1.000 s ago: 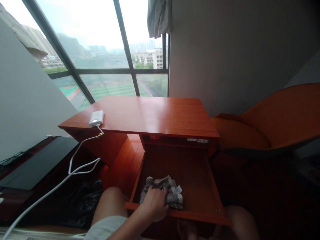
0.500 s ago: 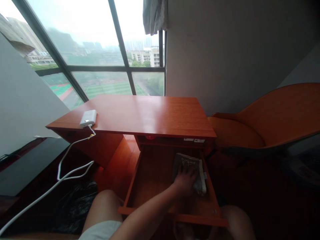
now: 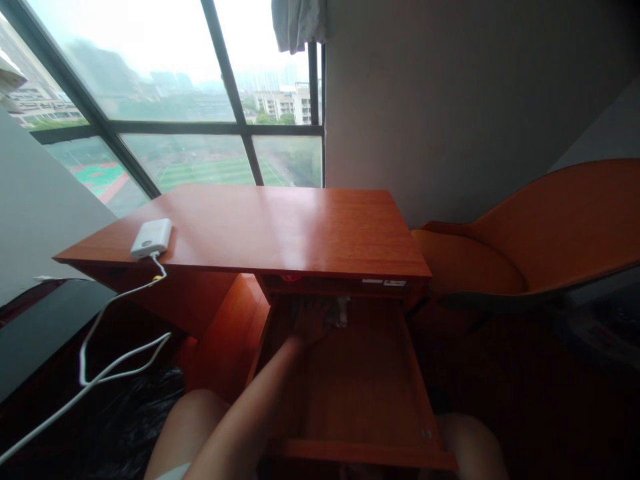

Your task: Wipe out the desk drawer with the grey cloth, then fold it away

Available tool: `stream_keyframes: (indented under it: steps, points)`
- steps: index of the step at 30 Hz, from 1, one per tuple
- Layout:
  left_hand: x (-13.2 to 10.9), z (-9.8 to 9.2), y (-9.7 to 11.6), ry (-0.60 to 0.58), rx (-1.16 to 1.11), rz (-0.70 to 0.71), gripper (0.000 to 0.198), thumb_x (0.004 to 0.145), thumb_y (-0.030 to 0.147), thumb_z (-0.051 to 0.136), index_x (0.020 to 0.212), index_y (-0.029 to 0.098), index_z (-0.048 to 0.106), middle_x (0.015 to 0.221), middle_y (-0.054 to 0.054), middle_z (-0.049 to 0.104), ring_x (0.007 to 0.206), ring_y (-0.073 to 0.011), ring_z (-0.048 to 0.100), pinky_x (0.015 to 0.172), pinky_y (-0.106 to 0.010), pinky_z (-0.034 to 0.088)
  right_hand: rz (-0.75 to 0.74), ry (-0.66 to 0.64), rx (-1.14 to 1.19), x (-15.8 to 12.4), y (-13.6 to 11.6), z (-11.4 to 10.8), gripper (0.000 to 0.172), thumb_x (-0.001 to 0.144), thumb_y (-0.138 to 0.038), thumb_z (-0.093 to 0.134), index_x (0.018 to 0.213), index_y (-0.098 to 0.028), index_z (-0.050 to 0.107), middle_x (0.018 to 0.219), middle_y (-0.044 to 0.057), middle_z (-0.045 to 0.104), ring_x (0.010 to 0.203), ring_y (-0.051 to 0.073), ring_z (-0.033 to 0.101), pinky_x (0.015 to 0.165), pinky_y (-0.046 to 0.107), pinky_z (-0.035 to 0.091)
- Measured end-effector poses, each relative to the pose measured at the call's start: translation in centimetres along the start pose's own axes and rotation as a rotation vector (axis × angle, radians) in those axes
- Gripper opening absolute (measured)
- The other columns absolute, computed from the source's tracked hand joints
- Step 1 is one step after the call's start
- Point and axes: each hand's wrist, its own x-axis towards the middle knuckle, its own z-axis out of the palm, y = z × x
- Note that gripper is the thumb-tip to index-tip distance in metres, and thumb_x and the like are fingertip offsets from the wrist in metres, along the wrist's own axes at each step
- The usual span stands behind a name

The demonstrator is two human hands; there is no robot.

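Observation:
My left hand (image 3: 311, 321) reaches deep into the pulled-out wooden drawer (image 3: 370, 373). It presses a greyish cleaning cloth (image 3: 341, 312) against the drawer's bottom at the back left, fingers spread over it. Much of the cloth is hidden under the hand, and a pale edge sticks out to the right. Below the drawer's front board, in shadow at the bottom of the view, a small part of my right hand (image 3: 353, 471) shows; its fingers are mostly hidden.
On the reddish desk (image 3: 280, 227) lies a white power bank (image 3: 152, 238) with a white cable (image 3: 107, 363) trailing down left. An orange chair (image 3: 475, 260) stands at right. A black plastic bag (image 3: 145, 420) lies lower left. The window (image 3: 175, 67) is behind the desk.
My left hand has slid the cloth from the drawer's right side to its back left corner. The view has shifted slightly. Less of my right hand shows below the drawer front.

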Motion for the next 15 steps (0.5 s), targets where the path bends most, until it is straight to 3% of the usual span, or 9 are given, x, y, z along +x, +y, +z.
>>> stream_keyframes:
  steps: [3, 6, 9, 11, 15]
  points:
    - [-1.6, -0.7, -3.3, 0.03, 0.032, -0.067, 0.074, 0.075, 0.037, 0.06, 0.144, 0.025, 0.035, 0.144, -0.012, 0.042, 0.131, -0.036, 0.034, 0.111, -0.052, 0.014, 0.002, -0.026, -0.079, 0.3, -0.8, -0.8, 0.013, 0.068, -0.025, 0.072, 0.072, -0.031, 0.062, 0.055, -0.003, 0.054, 0.048, 0.016, 0.055, 0.034, 0.023, 0.034]
    - [-1.9, -0.8, -4.0, 0.018, 0.029, -0.087, 0.073, 0.074, 0.037, 0.06, 0.142, 0.024, 0.037, 0.141, -0.012, 0.044, 0.128, -0.0361, 0.037, 0.11, -0.05, 0.019, -0.005, -0.041, -0.118, 0.6, -1.5, -0.2, 0.014, 0.066, -0.023, 0.073, 0.069, -0.03, 0.061, 0.053, -0.004, 0.051, 0.043, 0.015, 0.052, 0.032, 0.022, 0.03]
    - [-1.0, -0.5, -2.6, 0.024, 0.038, -0.16, 0.069, 0.074, 0.036, 0.06, 0.139, 0.023, 0.041, 0.138, -0.014, 0.047, 0.125, -0.0381, 0.039, 0.106, -0.052, 0.023, -0.016, -0.043, -0.123, 0.7, -2.2, 1.0, 0.011, 0.073, -0.028, 0.07, 0.08, -0.025, 0.062, 0.063, -0.004, 0.056, 0.05, 0.012, 0.054, 0.037, 0.021, 0.038]
    - [-0.1, -0.2, -1.3, 0.032, 0.047, -0.198, 0.062, 0.076, 0.037, 0.059, 0.135, 0.022, 0.047, 0.135, -0.015, 0.05, 0.123, -0.0392, 0.041, 0.105, -0.055, 0.024, -0.033, -0.052, -0.11, 0.2, -1.6, 2.0, 0.016, 0.08, -0.033, 0.064, 0.092, -0.023, 0.061, 0.079, -0.001, 0.062, 0.063, 0.012, 0.059, 0.047, 0.023, 0.048]
    - [2.1, 0.6, 1.2, 0.043, 0.042, -0.204, 0.059, 0.076, 0.039, 0.059, 0.132, 0.023, 0.05, 0.133, -0.015, 0.052, 0.123, -0.0396, 0.041, 0.105, -0.057, 0.022, -0.072, -0.078, -0.063, -2.4, 2.4, 4.4, 0.025, 0.084, -0.037, 0.06, 0.106, -0.025, 0.059, 0.106, 0.005, 0.062, 0.093, 0.018, 0.061, 0.07, 0.032, 0.055]
